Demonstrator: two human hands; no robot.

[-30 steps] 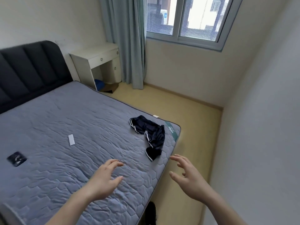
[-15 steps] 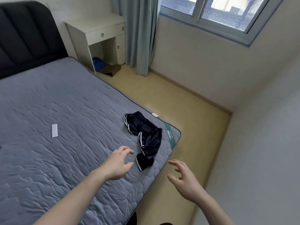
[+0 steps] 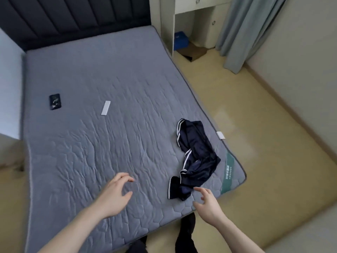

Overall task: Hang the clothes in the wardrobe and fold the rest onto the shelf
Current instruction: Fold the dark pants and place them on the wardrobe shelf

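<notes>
Nearest the foot of the bed, the person's right hand (image 3: 207, 203) hovers above the mattress (image 3: 109, 152) edge, fingers loosely spread and holding nothing, fingertips just short of the near end of the dark shorts (image 3: 195, 159). The left hand (image 3: 114, 194) hangs over the quilted surface further left, fingers relaxed and slightly curled, also holding nothing, well apart from the garment. The shorts, navy with white side stripes, lie crumpled near the mattress's right corner, beside a green label (image 3: 228, 172). Further up the mattress lie a white strip (image 3: 105, 108) and a dark phone (image 3: 55, 101). Beyond stand a dark padded headboard (image 3: 73, 19), a white desk (image 3: 191, 13) and a grey-green curtain (image 3: 246, 30).
</notes>
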